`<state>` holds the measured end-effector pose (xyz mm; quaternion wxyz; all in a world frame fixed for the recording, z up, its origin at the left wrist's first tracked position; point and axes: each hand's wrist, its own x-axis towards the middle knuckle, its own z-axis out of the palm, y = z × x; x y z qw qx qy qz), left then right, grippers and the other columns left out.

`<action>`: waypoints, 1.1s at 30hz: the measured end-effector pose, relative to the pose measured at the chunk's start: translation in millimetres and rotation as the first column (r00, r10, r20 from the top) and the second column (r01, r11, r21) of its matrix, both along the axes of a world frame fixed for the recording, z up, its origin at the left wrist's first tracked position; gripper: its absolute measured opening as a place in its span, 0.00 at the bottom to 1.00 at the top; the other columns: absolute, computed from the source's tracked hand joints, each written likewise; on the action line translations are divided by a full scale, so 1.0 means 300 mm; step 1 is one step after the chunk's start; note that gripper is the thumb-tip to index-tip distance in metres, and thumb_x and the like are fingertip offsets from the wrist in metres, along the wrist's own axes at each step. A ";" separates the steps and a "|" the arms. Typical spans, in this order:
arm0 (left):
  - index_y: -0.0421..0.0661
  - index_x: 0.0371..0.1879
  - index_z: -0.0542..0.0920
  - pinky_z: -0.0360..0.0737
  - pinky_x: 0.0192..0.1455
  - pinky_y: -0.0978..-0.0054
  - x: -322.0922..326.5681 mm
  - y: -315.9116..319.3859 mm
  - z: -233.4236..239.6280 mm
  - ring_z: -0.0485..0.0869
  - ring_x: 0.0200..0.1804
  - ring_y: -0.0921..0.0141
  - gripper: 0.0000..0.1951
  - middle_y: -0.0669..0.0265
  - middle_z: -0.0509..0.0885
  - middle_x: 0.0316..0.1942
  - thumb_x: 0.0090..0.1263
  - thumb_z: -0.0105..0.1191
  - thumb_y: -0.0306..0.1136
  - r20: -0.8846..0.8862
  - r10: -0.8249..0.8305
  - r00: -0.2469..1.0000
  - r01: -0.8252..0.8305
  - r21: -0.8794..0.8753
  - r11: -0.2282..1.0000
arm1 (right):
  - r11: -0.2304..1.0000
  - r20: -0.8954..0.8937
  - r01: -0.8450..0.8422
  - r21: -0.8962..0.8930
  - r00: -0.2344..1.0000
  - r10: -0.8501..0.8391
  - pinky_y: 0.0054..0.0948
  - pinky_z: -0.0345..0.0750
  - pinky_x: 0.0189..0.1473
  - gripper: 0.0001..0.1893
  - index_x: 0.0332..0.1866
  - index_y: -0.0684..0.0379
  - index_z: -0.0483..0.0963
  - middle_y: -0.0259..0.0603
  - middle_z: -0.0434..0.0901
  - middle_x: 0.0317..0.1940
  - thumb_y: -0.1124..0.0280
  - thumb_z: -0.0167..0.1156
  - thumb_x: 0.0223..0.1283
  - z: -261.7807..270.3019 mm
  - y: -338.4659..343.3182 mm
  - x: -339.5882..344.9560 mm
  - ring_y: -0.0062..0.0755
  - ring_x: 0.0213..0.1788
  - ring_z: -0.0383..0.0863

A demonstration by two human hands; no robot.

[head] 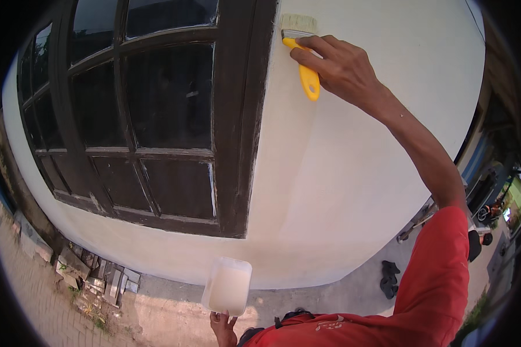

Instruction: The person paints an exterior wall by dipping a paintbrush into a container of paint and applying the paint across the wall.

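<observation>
My right hand (338,63) grips a flat paintbrush (309,78) by its yellow handle, with the pale bristles pointing up. The bristles lie at the cream wall (351,152), just right of the dark brown window frame (234,108); whether they press on it I cannot tell. Down the wall below the brush runs a slightly darker, damp-looking strip. Low in the view, my left hand (224,327) holds a translucent plastic tub (228,286) by its near edge. Pale cream paint fills part of the tub.
Broken tiles and boards (108,277) are piled by the wall's foot at left, beside a paved path (56,312). A pair of dark sandals (389,279) lies on the concrete at right. Further right, a motorcycle (488,211) stands in the background.
</observation>
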<state>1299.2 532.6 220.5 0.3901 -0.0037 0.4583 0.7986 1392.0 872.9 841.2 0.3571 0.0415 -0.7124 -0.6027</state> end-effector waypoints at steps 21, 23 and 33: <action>0.46 0.67 0.69 0.84 0.55 0.62 -0.004 0.010 0.088 0.81 0.58 0.69 0.27 0.67 0.78 0.58 0.71 0.63 0.34 0.030 -0.079 0.996 0.081 -0.041 0.996 | 0.999 -0.079 -0.043 -0.024 0.996 0.041 0.30 0.83 0.40 0.11 0.49 0.54 0.78 0.36 0.84 0.45 0.71 0.66 0.63 0.021 -0.065 0.055 0.33 0.41 0.86; 0.47 0.67 0.69 0.84 0.54 0.63 0.020 -0.025 0.101 0.81 0.58 0.70 0.27 0.68 0.78 0.57 0.70 0.63 0.34 0.039 -0.029 0.999 0.031 -0.045 0.998 | 0.997 0.049 0.000 -0.072 0.999 0.004 0.29 0.85 0.42 0.12 0.49 0.52 0.77 0.36 0.84 0.47 0.70 0.68 0.61 -0.293 -0.004 -0.013 0.33 0.44 0.86; 0.42 0.67 0.67 0.85 0.55 0.67 0.025 -0.029 0.168 0.82 0.56 0.70 0.29 0.63 0.79 0.57 0.70 0.63 0.31 0.012 -0.081 0.997 0.081 -0.042 0.996 | 0.036 0.073 0.066 -0.997 0.970 0.232 0.29 0.81 0.35 0.12 0.49 0.56 0.80 0.35 0.84 0.44 0.71 0.67 0.61 -1.166 -0.193 0.159 0.36 0.35 0.84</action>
